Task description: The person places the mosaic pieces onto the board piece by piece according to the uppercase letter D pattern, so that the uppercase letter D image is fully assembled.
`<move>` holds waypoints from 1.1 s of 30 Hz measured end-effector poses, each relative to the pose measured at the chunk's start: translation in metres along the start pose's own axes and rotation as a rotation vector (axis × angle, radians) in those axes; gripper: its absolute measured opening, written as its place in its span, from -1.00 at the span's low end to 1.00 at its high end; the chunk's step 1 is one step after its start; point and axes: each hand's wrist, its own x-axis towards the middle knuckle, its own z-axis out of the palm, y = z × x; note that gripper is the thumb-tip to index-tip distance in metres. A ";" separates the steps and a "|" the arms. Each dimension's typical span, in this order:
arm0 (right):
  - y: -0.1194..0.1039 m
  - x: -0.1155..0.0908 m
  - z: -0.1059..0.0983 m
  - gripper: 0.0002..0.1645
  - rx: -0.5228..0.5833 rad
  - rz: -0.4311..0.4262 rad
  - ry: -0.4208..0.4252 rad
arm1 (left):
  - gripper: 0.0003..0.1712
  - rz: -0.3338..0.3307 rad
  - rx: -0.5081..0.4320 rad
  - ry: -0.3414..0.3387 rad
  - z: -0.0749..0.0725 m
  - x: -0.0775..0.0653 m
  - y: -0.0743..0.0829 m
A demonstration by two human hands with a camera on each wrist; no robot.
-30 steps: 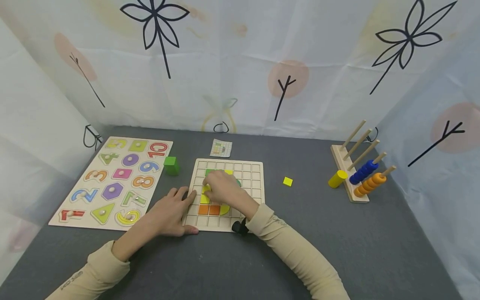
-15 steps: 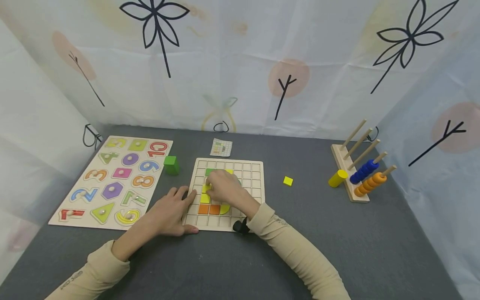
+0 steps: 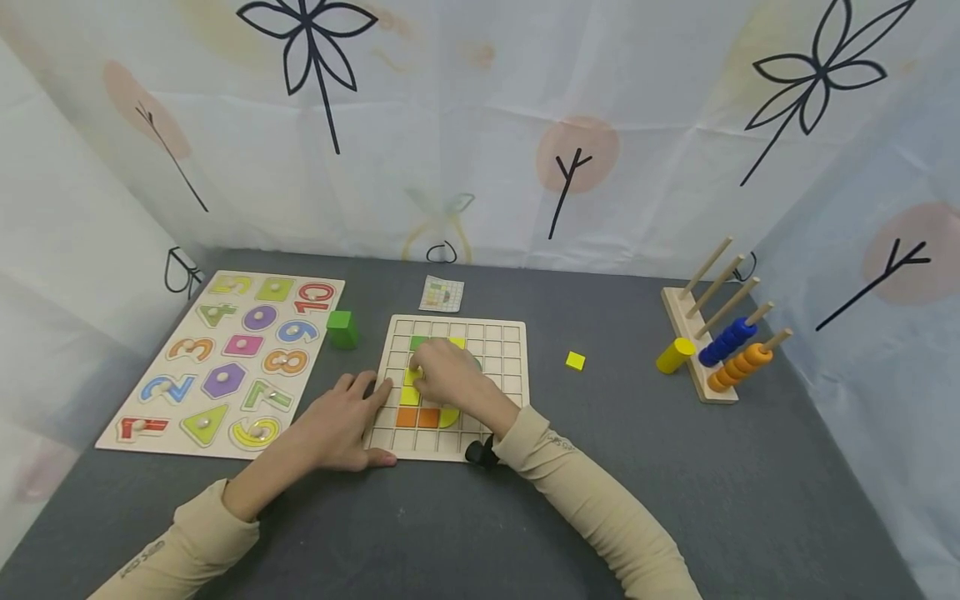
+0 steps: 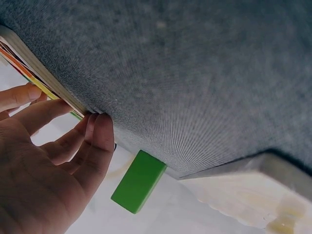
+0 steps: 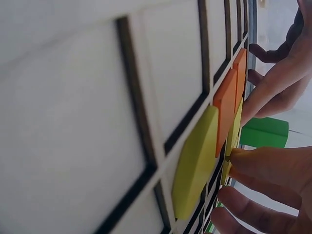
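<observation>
A wooden grid board (image 3: 506,354) lies flat in the head view. My right hand (image 3: 453,379) is over it, fingers bent, thumb and forefinger pinching a small yellow tile (image 5: 226,173) low against the grid. Two orange tiles (image 3: 417,417) and a round-edged yellow tile (image 3: 448,417) form the row nearest me. Another yellow tile (image 3: 409,396) sits just above them. A green tile (image 3: 418,342) lies farther back; the right hand covers part of the layout. My left hand (image 3: 337,429) rests at the board's left edge, fingers spread, fingertips touching its side.
A number-and-shape puzzle board (image 3: 176,362) lies left, with a green block (image 3: 342,330) at its right edge. Behind the grid is a small pattern card (image 3: 442,294). A loose yellow tile (image 3: 575,361), a yellow cylinder (image 3: 676,356) and a pegged bead stand (image 3: 723,392) are to the right.
My right hand has shifted very slightly right on the grid. The left hand stays at the board's edge, and the other things keep their places.
</observation>
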 end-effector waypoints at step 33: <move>0.027 -0.010 -0.017 -0.71 0.009 0.055 0.075 | 0.20 -0.005 -0.001 -0.001 -0.001 -0.001 0.001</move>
